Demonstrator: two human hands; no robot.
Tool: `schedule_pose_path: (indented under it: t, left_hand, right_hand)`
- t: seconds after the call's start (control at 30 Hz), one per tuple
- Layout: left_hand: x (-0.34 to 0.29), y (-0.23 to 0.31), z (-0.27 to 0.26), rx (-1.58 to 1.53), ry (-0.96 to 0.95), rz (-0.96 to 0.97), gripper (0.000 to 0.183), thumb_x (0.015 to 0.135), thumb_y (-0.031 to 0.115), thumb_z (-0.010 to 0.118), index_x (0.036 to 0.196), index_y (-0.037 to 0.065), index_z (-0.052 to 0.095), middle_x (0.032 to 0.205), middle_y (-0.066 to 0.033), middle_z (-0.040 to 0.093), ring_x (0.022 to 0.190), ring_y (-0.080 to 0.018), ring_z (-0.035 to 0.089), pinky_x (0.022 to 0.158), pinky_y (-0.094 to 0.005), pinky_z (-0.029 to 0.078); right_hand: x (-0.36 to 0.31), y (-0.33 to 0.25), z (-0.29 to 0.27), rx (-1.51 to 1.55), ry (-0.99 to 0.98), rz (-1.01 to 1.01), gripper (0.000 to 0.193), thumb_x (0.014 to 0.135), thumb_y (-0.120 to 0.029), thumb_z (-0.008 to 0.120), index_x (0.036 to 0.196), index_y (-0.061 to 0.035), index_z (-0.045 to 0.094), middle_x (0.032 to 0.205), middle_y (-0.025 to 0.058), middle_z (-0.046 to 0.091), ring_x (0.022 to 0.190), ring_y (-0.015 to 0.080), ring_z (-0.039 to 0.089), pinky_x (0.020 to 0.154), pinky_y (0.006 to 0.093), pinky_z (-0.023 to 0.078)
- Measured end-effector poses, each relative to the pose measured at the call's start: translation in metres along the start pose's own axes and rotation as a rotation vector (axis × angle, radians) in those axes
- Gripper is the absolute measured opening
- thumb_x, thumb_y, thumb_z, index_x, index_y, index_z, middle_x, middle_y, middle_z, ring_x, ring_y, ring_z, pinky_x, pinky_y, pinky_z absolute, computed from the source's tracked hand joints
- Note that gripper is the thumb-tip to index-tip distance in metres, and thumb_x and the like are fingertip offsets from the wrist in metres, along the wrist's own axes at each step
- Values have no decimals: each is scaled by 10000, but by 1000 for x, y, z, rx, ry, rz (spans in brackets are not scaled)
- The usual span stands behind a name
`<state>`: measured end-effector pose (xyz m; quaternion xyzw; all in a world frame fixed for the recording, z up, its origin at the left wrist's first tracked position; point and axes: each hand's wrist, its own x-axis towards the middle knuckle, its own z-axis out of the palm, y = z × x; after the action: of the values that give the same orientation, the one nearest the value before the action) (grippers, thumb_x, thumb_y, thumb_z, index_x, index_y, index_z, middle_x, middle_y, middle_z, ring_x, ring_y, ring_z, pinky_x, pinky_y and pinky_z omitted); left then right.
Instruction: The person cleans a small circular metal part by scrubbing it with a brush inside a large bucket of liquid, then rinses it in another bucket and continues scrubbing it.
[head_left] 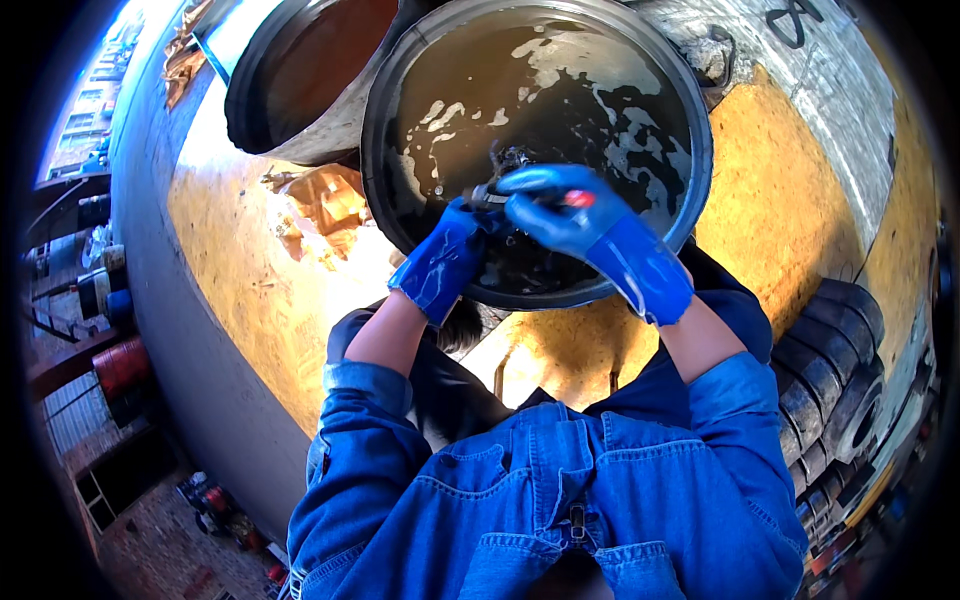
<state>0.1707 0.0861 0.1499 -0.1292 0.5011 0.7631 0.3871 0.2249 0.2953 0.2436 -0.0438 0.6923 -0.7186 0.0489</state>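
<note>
Both of my hands wear blue rubber gloves and are over the near part of a large round tub (pixel 702 165) of murky brown water (pixel 470 75) with pale foam. My left hand (pixel 447 245) is closed around a small dark metal piece (pixel 486 195), whose exact kind I cannot make out. Close beside it, my right hand (pixel 575 212) has its fingers and thumb brought together against the piece. The glove hides what lies between them, and there is some motion blur. A red mark shows on the back of the right glove. Water splashes just beyond the fingers.
Another round container (pixel 320 75) with reddish-brown contents stands at the far left of the tub. Crumpled brown wrapping (pixel 325 210) lies on the yellowish floor (pixel 235 270). Black ring-shaped parts (pixel 830 350) are stacked at the right. A grey slab (pixel 830 110) lies at the far right.
</note>
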Motion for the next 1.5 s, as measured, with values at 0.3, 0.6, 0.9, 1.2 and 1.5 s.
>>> schedule_pose_path:
  t: [0.3,0.6,0.9,1.2,1.5]
  left_hand:
    - [-15,8,19,238,-70,26,418,908,-9,719,1322,42,683,1157,-90,746,1038,-209,710,908,-336,579]
    - [11,-7,-14,643,-45,294,542,842,-98,689,1361,55,667,1223,-67,733,1141,-185,673,945,-308,538]
    - [1,10,-12,970,86,603,365,911,49,719,1275,53,703,1275,-125,722,1170,-233,697,1017,-344,542]
    - [-32,53,-11,1139,173,958,316,912,77,598,1186,140,742,1261,-76,730,1153,-307,701,964,-397,581]
    - [-51,69,-5,1657,403,1490,251,870,159,644,1097,195,745,1281,-38,713,1185,-248,688,837,-389,623]
  right_hand:
    - [8,30,-17,-337,249,-16,223,912,-195,732,1084,-58,767,944,124,777,872,195,755,802,319,587]
    - [15,44,-26,-174,273,220,235,927,-239,717,1053,-46,766,892,55,765,830,91,691,767,321,562]
    - [3,44,-16,-414,295,196,188,912,-202,701,1038,-76,760,860,133,752,816,220,740,734,324,552]
    - [-71,35,20,-875,137,-181,235,891,-149,744,1116,-83,757,985,169,757,903,346,747,782,378,589]
    - [-89,57,25,-730,116,-34,232,895,-117,767,1104,-17,753,1039,162,773,922,282,754,862,346,574]
